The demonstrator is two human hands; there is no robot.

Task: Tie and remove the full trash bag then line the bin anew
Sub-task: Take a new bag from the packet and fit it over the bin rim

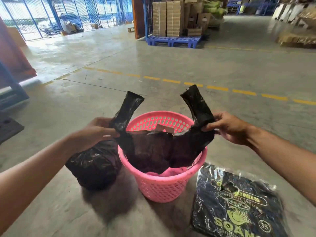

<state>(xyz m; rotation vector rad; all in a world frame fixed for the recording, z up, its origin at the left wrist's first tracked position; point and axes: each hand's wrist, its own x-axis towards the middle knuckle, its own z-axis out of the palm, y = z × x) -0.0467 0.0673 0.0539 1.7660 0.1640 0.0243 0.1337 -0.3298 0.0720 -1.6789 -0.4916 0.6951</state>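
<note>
Down on the concrete floor (pixel 171 62), a pink basket (pixel 164 185) holds a fresh black bag (pixel 153 151) sagging inside it. Left hand (pixel 95 132) and right hand (pixel 227 127) each have fingers closed on a bag handle, stretching its mouth. A full tied bag (pixel 94 166) sits just left, partly hidden by the left forearm. The pack of bags (pixel 236 206) on the right is cut off below.
</note>
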